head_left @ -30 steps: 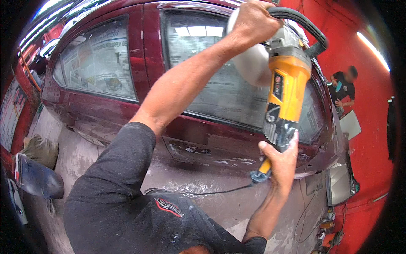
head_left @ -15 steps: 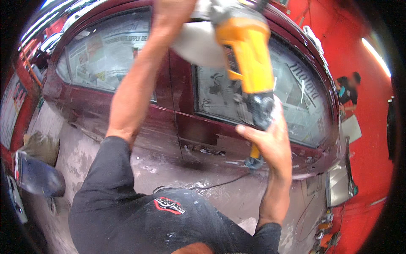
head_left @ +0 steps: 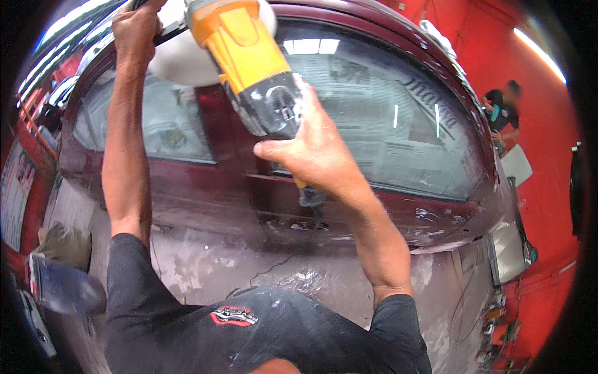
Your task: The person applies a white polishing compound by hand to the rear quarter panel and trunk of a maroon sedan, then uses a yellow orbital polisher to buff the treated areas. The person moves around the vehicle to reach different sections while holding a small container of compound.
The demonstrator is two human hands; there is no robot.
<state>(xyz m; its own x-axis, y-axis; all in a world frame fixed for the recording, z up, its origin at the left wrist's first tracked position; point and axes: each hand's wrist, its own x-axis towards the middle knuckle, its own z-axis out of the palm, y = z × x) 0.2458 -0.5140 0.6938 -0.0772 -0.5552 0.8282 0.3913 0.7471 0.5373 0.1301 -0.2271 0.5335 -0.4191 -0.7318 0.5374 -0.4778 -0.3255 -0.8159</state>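
Note:
Both my hands are on a yellow and black power polisher (head_left: pixel 243 59), raised high in front of me. My left hand (head_left: pixel 136 36) is closed around its dark side handle at the upper left. The rear black part of the body rests in my right hand (head_left: pixel 317 140), whose thumb sticks out to the left while the fingers are mostly hidden behind the tool. A round white pad (head_left: pixel 180 59) shows at the polisher's head, against the upper side of a dark red car (head_left: pixel 237 187). Whether the pad is spinning I cannot tell.
Newspaper (head_left: pixel 367 106) covers the car's windows from inside. A cord trails down toward the pale, stained floor (head_left: pixel 193 268). A blue container (head_left: pixel 65 283) and a sack (head_left: pixel 65 244) stand at left. Another person (head_left: pixel 506 115) works by the red wall (head_left: pixel 548 187) at right.
The polisher and both my hands have swung to the left along the car. My left hand's grip on the side handle has come into view.

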